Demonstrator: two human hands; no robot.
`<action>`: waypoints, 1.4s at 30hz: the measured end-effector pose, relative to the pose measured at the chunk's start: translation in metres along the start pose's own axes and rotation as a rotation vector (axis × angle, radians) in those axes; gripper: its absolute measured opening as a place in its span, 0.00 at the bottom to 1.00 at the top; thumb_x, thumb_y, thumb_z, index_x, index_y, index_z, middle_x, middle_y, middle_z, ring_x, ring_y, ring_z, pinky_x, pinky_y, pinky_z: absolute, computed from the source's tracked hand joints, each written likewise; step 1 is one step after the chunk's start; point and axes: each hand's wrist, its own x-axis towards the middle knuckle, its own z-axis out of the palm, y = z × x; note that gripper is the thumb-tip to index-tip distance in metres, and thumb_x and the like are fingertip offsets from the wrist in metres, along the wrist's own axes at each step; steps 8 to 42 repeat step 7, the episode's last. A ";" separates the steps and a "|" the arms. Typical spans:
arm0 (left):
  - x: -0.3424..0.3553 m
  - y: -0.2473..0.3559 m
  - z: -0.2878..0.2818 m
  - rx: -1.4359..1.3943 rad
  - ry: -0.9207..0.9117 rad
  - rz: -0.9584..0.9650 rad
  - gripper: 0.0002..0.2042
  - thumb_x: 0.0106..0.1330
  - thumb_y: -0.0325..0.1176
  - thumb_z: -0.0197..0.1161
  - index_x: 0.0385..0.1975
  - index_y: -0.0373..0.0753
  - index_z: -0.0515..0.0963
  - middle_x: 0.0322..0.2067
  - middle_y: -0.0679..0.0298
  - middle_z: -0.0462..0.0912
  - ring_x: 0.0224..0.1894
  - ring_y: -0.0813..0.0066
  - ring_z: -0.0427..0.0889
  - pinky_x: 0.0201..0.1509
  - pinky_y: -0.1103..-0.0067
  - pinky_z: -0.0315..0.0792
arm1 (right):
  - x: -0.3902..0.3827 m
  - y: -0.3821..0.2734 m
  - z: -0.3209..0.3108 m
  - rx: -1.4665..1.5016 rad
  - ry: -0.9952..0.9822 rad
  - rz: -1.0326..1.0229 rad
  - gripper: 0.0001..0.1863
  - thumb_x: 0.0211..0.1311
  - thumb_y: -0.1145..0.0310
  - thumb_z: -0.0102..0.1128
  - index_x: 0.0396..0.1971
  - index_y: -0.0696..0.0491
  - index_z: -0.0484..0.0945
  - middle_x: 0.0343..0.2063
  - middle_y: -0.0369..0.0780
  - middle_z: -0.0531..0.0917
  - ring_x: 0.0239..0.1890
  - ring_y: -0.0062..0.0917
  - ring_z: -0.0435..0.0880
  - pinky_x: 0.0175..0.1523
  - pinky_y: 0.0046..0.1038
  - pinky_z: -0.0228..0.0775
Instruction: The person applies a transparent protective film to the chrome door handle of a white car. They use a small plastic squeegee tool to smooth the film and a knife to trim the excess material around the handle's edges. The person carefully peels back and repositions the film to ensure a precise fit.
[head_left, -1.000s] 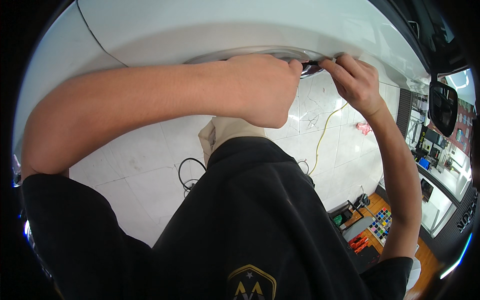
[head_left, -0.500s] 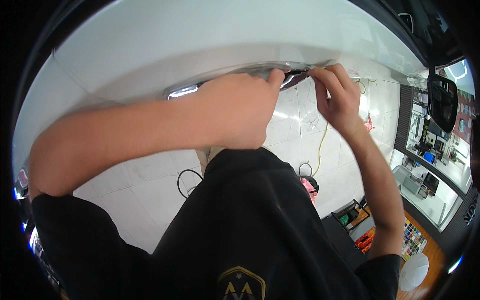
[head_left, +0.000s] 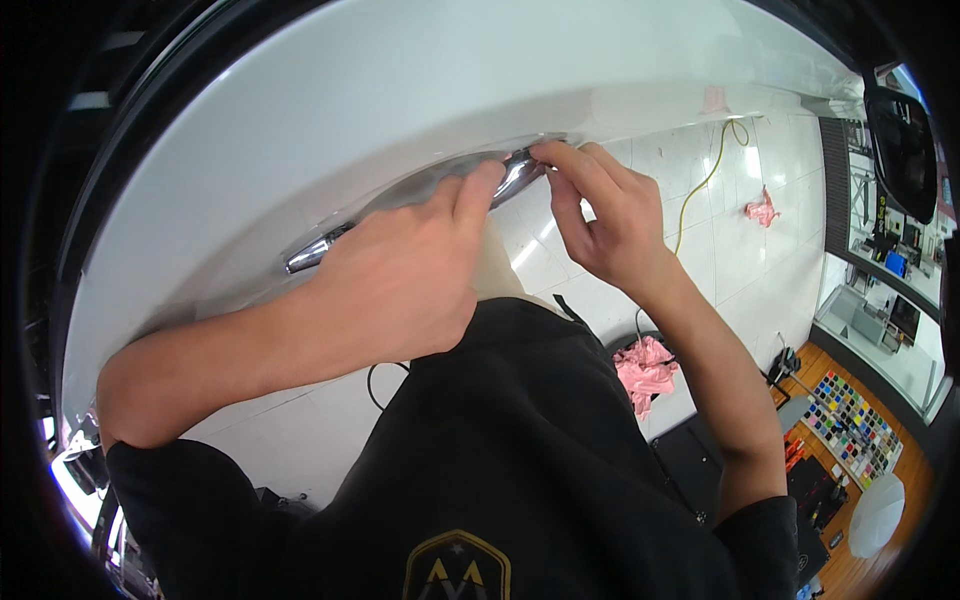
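A chrome door handle (head_left: 517,178) is set on a white car door (head_left: 420,90), its left end (head_left: 312,252) also bare. My left hand (head_left: 410,265) lies across the handle's middle, fingers closed around it and partly hidden. One of its fingertips presses near the handle's right part. At the handle's right end my right hand (head_left: 610,210) is closed in a pinch, thumb and forefinger tips meeting beside a small dark spot on the chrome. What those tips hold, if anything, is too small to make out.
Black side mirror (head_left: 900,150) at far right. On the tiled floor (head_left: 735,260) lie a yellow cord (head_left: 697,190) and a crumpled pink sheet (head_left: 763,208). More pink film (head_left: 645,372) sits beside my body. A board of coloured samples (head_left: 852,425) and a white round stool (head_left: 877,515) stand lower right.
My view has shifted, and the handle and both hands now appear further left. The right hand stays pinched at the handle's right end; the left still covers its middle.
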 end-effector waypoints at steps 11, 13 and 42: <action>0.000 -0.004 -0.002 -0.008 -0.024 0.037 0.45 0.55 0.24 0.63 0.74 0.32 0.47 0.50 0.32 0.77 0.40 0.34 0.84 0.47 0.53 0.79 | 0.003 0.010 0.009 0.131 0.028 -0.049 0.15 0.59 0.77 0.66 0.46 0.50 0.79 0.27 0.38 0.85 0.21 0.32 0.83 0.24 0.31 0.72; 0.000 -0.004 -0.002 -0.008 -0.024 0.037 0.45 0.55 0.24 0.63 0.74 0.32 0.47 0.50 0.32 0.77 0.40 0.34 0.84 0.47 0.53 0.79 | 0.003 0.010 0.009 0.131 0.028 -0.049 0.15 0.59 0.77 0.66 0.46 0.50 0.79 0.27 0.38 0.85 0.21 0.32 0.83 0.24 0.31 0.72; 0.000 -0.004 -0.002 -0.008 -0.024 0.037 0.45 0.55 0.24 0.63 0.74 0.32 0.47 0.50 0.32 0.77 0.40 0.34 0.84 0.47 0.53 0.79 | 0.003 0.010 0.009 0.131 0.028 -0.049 0.15 0.59 0.77 0.66 0.46 0.50 0.79 0.27 0.38 0.85 0.21 0.32 0.83 0.24 0.31 0.72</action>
